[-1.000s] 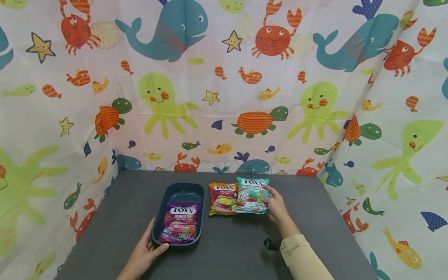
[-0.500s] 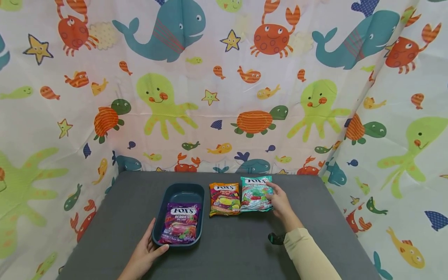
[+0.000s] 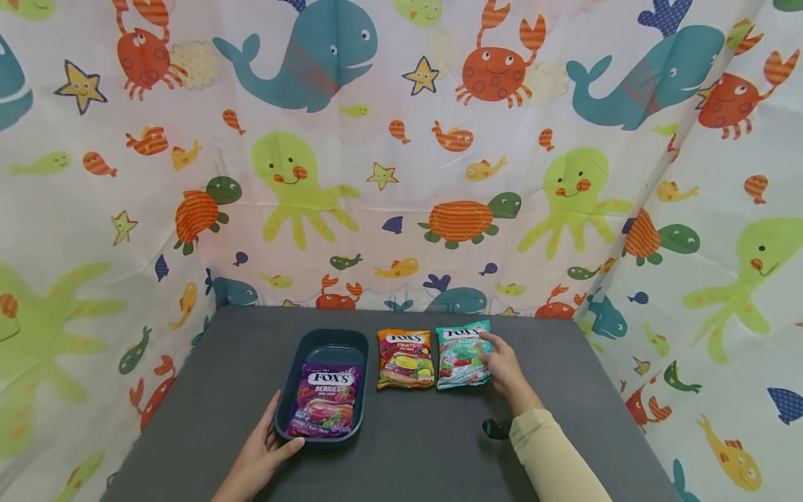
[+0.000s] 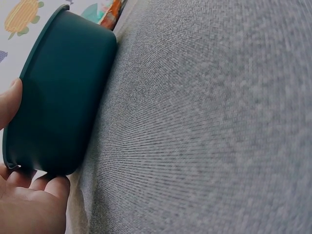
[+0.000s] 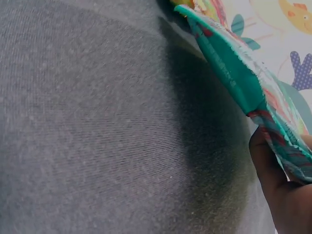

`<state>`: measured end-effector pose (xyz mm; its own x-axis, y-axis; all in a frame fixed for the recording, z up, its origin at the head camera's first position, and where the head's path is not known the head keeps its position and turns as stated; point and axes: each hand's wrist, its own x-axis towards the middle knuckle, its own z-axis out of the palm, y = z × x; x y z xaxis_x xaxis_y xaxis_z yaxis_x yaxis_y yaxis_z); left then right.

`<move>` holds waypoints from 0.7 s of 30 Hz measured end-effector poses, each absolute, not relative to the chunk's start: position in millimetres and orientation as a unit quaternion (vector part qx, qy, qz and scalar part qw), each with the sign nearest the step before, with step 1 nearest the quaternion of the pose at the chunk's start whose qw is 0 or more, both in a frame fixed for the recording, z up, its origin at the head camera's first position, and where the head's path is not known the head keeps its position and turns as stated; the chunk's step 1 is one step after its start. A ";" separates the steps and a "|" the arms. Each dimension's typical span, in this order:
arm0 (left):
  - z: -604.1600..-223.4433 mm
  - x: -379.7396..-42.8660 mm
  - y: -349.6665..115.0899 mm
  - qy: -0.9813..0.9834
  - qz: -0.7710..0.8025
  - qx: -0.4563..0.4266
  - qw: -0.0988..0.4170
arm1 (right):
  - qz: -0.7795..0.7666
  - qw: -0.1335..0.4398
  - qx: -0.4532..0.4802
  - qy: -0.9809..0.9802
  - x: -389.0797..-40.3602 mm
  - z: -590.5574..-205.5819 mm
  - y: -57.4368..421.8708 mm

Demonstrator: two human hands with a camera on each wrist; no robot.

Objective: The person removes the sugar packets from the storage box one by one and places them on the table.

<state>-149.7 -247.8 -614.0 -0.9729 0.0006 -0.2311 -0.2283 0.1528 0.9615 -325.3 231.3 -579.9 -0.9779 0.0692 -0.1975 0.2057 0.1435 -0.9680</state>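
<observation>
My left hand [image 3: 260,446] grips the near left corner of a dark teal rectangular tub [image 3: 332,345], thumb on the near rim and fingers along the side. Inside the tub lies a purple Fox's Berries candy bag [image 3: 325,401]. At the right, a mint-green Fox's Mint Blossom candy bag [image 3: 463,359] is pinched at its right edge by my right hand [image 3: 507,376]. The right wrist view has this candy bag [image 5: 234,68] tilted above the cloth, with a shadow beneath. An orange Fox's Fruits candy bag [image 3: 404,359] lies between the tub and the mint one.
Grey cloth covers the table [image 3: 414,446]. A curtain [image 3: 389,174] printed with sea animals stands behind and along both sides. A small dark device [image 3: 495,429] sits at my right wrist beside the pale sleeve [image 3: 552,453].
My right hand has shifted the mint candy bag to the right, opening a small gap from the Fruits bag. The left hand and the tub hold still.
</observation>
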 end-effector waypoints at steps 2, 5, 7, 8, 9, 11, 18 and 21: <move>-613.6 -149.5 -247.8 0.755 0.645 -0.075 0.088 | -0.644 0.053 0.089 0.758 -324.5 -582.1 231.0; -613.6 -148.2 -247.6 0.754 0.647 -0.074 0.086 | -0.638 0.055 0.082 0.764 -324.3 -584.8 230.1; -613.8 -147.5 -247.0 0.752 0.650 -0.072 0.086 | -0.631 0.058 0.082 0.769 -325.2 -586.1 230.3; -613.9 -147.3 -246.6 0.751 0.651 -0.070 0.087 | -0.628 0.060 0.084 0.771 -325.9 -586.4 230.6; -613.9 -147.1 -246.3 0.750 0.652 -0.070 0.087 | -0.624 0.062 0.087 0.774 -326.7 -586.8 230.8; -613.6 -146.6 -245.8 0.749 0.653 -0.069 0.088 | -0.614 0.062 0.090 0.781 -329.0 -588.0 230.9; -609.6 -147.8 -244.7 0.757 0.644 -0.070 0.080 | -0.530 0.034 0.076 0.844 -337.3 -594.3 228.0; -608.7 -148.0 -244.6 0.759 0.643 -0.071 0.080 | -0.499 0.030 0.078 0.863 -339.2 -596.5 228.0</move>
<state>-148.0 -244.6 -608.7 -0.9769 -0.0052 -0.2135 -0.2115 0.1638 0.9636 -339.2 228.0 -596.5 -0.9861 0.1045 -0.1290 0.1639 0.4903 -0.8560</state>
